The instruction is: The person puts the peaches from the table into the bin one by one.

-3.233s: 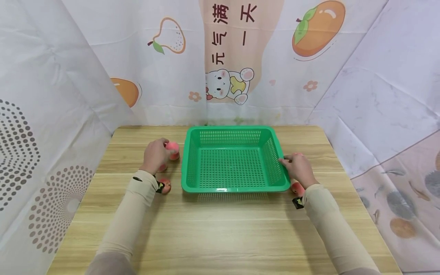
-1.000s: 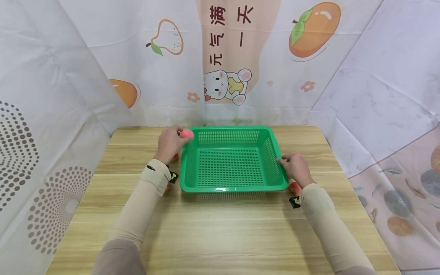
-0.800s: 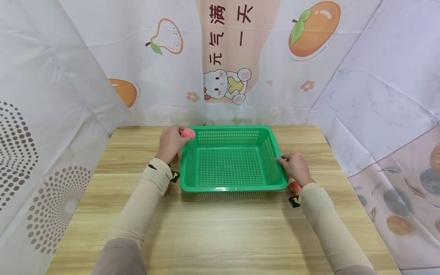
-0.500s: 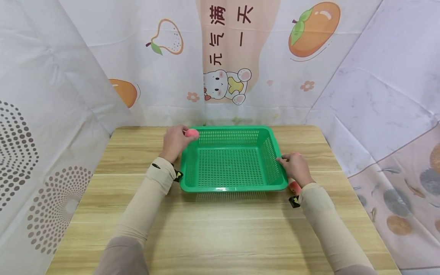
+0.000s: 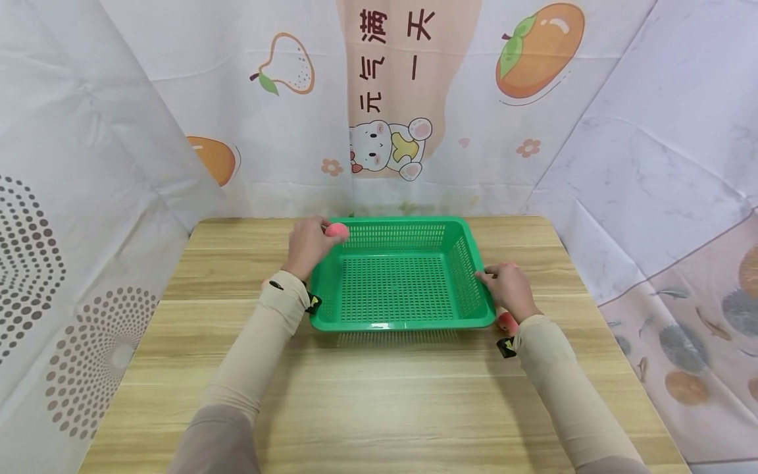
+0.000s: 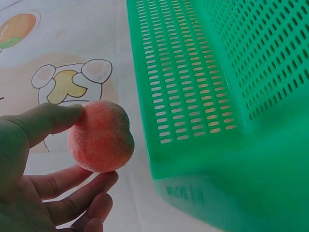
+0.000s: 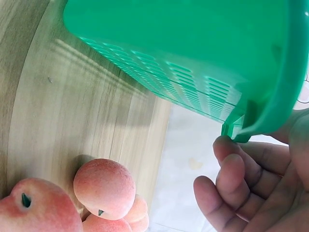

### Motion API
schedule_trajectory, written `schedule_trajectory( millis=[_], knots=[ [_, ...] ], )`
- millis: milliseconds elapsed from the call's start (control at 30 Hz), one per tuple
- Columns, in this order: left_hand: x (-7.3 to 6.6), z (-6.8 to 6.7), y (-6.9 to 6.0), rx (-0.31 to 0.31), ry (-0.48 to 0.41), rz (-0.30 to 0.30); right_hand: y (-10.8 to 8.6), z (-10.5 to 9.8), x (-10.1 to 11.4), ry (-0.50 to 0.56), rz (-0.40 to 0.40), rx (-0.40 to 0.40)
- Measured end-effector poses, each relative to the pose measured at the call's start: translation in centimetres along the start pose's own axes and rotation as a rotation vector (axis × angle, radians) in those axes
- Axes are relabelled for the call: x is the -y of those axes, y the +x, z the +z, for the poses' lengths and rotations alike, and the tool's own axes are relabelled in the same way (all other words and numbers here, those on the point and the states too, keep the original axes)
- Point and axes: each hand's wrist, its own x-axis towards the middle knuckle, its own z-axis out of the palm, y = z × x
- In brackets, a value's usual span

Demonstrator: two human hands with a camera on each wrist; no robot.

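Left hand [image 5: 308, 246] pinches round pink peach [image 6: 101, 137], apart from rectangular green perforated plastic basket [image 5: 393, 283]; right hand [image 5: 514, 291] grips basket's right rim [image 5: 474, 245].

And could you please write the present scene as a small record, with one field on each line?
basket: green, with slotted walls and bottom
left hand: pinches a peach with thumb and fingers, near the basket's far left corner
right hand: grips the basket's right rim
table: light wood grain
other peaches: at least four to the right of the basket, some partly hidden
backdrop: pale cloth with printed fruit and a cartoon animal
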Motion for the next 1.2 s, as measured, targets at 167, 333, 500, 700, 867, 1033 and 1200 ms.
schedule_trajectory(
  millis=[167, 333, 500, 700, 867, 1033, 1200],
  knots=[
    [0.2, 0.5, 0.3, -0.006, 0.020, 0.014, 0.0, 0.1, 0.0, -0.009, -0.004, -0.002],
    [0.1, 0.8, 0.5, -0.004, 0.019, 0.007, 0.1, 0.0, 0.0, 0.001, 0.003, 0.001],
    [-0.1, 1.2, 0.7, 0.008, 0.016, 0.007, 0.1, 0.0, 0.0, -0.003, 0.008, -0.001],
    [-0.3, 1.7, 0.9, 0.041, 0.015, 0.006, 0.2, 0.1, -0.1, 0.007, 0.005, -0.006],
    [-0.4, 2.0, 1.1, 0.077, 0.010, -0.004, 0.2, 0.1, -0.1, 0.015, 0.015, 0.009],
    [-0.6, 2.2, 1.1, 0.093, -0.004, -0.003, 0.2, -0.1, 0.1, 0.012, 0.026, 0.025],
    [-0.9, 2.4, 1.2, 0.118, 0.049, 0.011, 0.2, -0.1, 0.1, 0.013, 0.025, 0.027]
  ],
)
